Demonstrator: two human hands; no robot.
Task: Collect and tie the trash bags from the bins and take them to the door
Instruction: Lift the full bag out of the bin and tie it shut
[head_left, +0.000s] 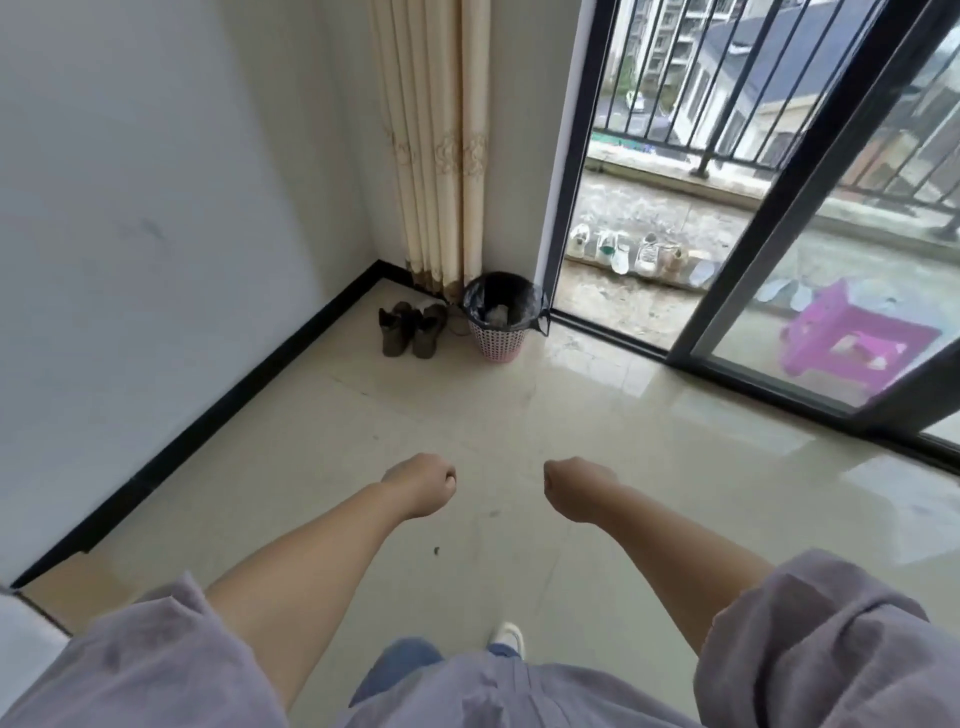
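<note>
A small pink lattice bin (497, 343) stands in the far corner by the curtain, lined with a dark trash bag (530, 300) whose rim folds over the top; some rubbish lies inside. My left hand (422, 484) and my right hand (575, 488) are held out in front of me over the tiled floor, both curled into fists and holding nothing. The bin is well ahead of both hands, out of reach.
A pair of dark shoes (410, 328) sits left of the bin. A beige curtain (436, 145) hangs in the corner. The sliding balcony door (779, 218) is open to the right, with shoes and a purple stool (857, 338) outside. A cardboard box corner (62, 582) is at lower left.
</note>
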